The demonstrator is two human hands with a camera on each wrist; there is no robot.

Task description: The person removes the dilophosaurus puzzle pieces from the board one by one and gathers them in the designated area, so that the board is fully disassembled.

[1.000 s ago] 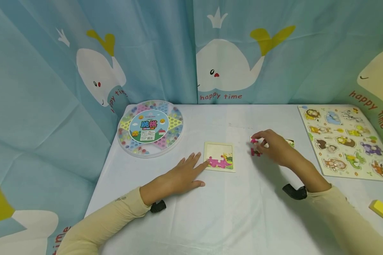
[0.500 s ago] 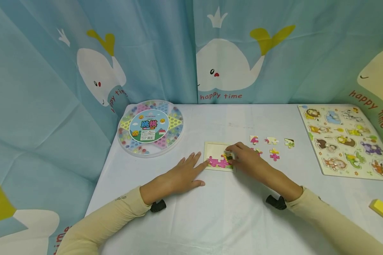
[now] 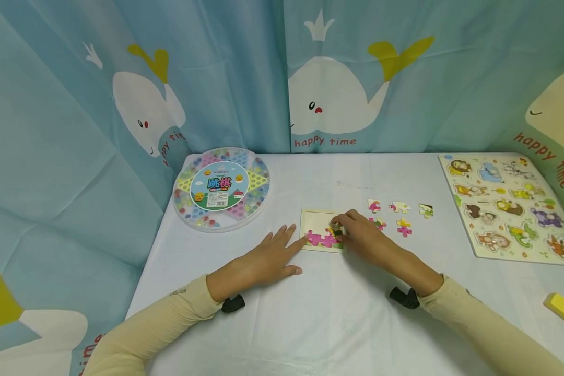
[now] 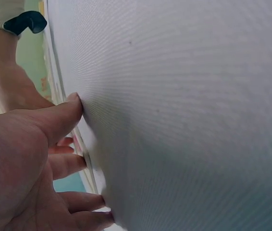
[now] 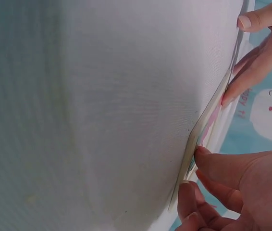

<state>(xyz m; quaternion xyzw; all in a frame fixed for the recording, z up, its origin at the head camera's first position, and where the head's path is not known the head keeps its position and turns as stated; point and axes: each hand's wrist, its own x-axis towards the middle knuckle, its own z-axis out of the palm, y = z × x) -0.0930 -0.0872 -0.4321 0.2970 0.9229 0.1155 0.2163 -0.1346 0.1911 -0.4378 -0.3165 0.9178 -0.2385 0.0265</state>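
Right hand (image 3: 365,238), over the loose pieces (image 3: 404,230) a second ago, now pinches the dark-green piece (image 3: 337,232) at the puzzle tray's (image 3: 317,219) right side, apparently working its fit; left hand (image 3: 265,260), fingers spread, touches the tray's left edge.

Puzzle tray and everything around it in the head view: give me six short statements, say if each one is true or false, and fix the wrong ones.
1. The left hand touches the tray. True.
2. The tray is completely full. False: its upper left part is bare.
3. Five loose pieces show to the right of the tray. True.
4. The right hand is to the left of the left hand. False: it is to the right, at the tray's right side.
5. The round game lies to the left of the tray. True.
6. The animal board lies between the tray and the loose pieces. False: it lies to the right of the loose pieces.
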